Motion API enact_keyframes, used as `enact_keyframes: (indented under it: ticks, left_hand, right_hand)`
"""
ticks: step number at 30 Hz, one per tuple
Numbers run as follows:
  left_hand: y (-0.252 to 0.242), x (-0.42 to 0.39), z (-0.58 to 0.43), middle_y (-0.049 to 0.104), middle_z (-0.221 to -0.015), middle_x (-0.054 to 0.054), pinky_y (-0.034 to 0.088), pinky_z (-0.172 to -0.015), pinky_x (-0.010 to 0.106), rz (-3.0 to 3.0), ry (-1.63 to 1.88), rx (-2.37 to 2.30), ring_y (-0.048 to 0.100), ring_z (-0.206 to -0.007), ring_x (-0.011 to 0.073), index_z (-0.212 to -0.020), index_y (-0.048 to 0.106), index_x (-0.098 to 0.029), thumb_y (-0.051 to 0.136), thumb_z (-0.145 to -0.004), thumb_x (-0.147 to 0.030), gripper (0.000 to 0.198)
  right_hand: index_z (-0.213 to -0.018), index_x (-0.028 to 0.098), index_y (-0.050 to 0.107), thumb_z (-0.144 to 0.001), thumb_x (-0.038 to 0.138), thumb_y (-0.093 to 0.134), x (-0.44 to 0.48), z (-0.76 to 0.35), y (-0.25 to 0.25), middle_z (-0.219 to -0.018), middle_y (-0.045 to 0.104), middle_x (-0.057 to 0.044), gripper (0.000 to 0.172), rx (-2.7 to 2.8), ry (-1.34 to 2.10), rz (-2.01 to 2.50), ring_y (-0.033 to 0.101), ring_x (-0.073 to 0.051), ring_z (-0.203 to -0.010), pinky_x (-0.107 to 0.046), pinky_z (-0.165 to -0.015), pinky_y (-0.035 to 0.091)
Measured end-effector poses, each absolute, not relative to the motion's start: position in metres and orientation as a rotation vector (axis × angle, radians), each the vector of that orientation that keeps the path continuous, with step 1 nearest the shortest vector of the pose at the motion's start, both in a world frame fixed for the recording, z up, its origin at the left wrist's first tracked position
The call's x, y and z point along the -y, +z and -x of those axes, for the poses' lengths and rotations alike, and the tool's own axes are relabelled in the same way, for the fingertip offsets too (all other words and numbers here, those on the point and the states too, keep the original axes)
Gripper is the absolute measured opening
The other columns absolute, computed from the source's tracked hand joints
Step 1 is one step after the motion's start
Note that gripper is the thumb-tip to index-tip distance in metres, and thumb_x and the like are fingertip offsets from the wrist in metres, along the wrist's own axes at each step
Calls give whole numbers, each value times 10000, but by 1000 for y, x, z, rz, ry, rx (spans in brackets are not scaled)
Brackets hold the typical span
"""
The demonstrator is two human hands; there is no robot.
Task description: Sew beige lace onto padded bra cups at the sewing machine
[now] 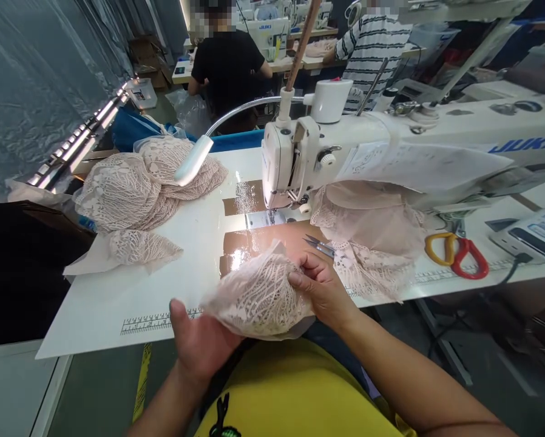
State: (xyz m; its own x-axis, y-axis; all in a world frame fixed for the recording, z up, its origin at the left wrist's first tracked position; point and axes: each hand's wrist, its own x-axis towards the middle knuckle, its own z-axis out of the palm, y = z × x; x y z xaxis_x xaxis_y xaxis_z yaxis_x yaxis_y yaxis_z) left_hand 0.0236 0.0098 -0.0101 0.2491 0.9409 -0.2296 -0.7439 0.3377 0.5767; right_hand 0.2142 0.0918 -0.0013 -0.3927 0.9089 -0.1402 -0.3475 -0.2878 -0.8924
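Now Up Front: Lace Cup Between Two Hands

And it's all at the near edge of the white sewing table (pixel 94 315), where a pale pink lace cup (pixel 258 297) sits in front of the machine bed, just above the yellow top (pixel 281 394). The right hand (pixel 320 288) has its far corner — thumb and forefinger pinching the edge, the other fingers curled behind. Over on the other side, the left hand (pixel 204 340) is palm up, thumb spread wide, its fingers running in under the lace (their tips are hidden, so I can't tell how they lie).

Straight ahead stands the JUKI sewing machine (pixel 286 158), a sheet of paper (pixel 418 164) along its arm. Thread snips (pixel 318 245) lie right beside the right hand, pointed away from it. Further right, lace-trimmed fabric (pixel 368 218) is heaped beneath the arm, and beyond it rest scissors (pixel 457 240) with one orange and one red handle.

To the left — quite a pile! — lace cups (pixel 118 188) are stacked under a gooseneck lamp (pixel 194 161), with a single lace piece (pixel 140 247) just in front. At the back, a person in black (pixel 229 60) and another in stripes (pixel 372 54) sit at other tables.
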Motion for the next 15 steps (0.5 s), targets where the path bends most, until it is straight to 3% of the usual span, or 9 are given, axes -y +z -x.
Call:
enact_keyframes:
  ticks: [2, 4, 7, 11, 12, 14, 15]
  left_hand:
    - [-13, -2, -33, 528, -1344, 115, 445, -984, 457, -385, 1178, -597, 487, -1238, 337, -1313, 471, -246, 502, -618, -860, 928]
    - [-15, -1, -45, 541, -1342, 101, 424, -1024, 430, -413, 1146, -678, 474, -1260, 313, -1316, 478, -251, 720, -665, -601, 777]
    - [-17, -7, -58, 650, -1180, 71, 470, -971, 390, -428, 1151, -861, 567, -1143, 262, -1237, 558, -242, 779, -673, -241, 605]
    - [-19, -9, -51, 696, -742, 31, 527, -798, 343, -525, 1210, -947, 652, -811, 205, -841, 708, -203, 718, -738, -244, 112]
    - [-17, -7, -43, 659, -628, 24, 528, -734, 330, -621, 1168, -928, 638, -703, 188, -703, 699, -198, 695, -763, -250, 79]
    - [-8, 0, -21, 592, -506, 24, 506, -636, 316, -901, 978, -847, 584, -563, 166, -524, 648, -194, 657, -796, -241, 276]
    - [-1, 3, -9, 628, -560, 53, 495, -623, 319, -1091, 796, -792, 593, -587, 179, -542, 670, -188, 631, -816, -235, 280]
  right_hand:
    - [-781, 201, 603, -626, 413, 816, -91, -209, -3, -722, 606, 20, 338, 982, 1771, 872, 529, -112, -637, -232, -604, 441]
    - [-788, 195, 635, -636, 394, 812, -89, -202, -3, -736, 622, 13, 307, 1066, 1771, 887, 541, -119, -655, -239, -619, 451]
    - [-702, 175, 651, -642, 381, 810, -87, -195, -3, -683, 624, 6, 266, 1148, 1801, 893, 535, -121, -623, -246, -593, 450]
    - [-663, 195, 622, -603, 416, 829, -94, -201, -2, -643, 610, 19, 308, 946, 1689, 938, 529, -121, -593, -261, -593, 469]
    - [-666, 203, 614, -602, 421, 830, -98, -206, -1, -631, 596, 29, 314, 910, 1660, 945, 525, -118, -587, -260, -598, 472]
    - [-686, 209, 613, -609, 420, 827, -104, -215, 3, -631, 584, 38, 310, 912, 1654, 945, 529, -114, -594, -254, -607, 470]
    - [-692, 206, 617, -616, 412, 824, -106, -219, 5, -636, 582, 38, 302, 959, 1677, 939, 530, -111, -598, -247, -601, 463]
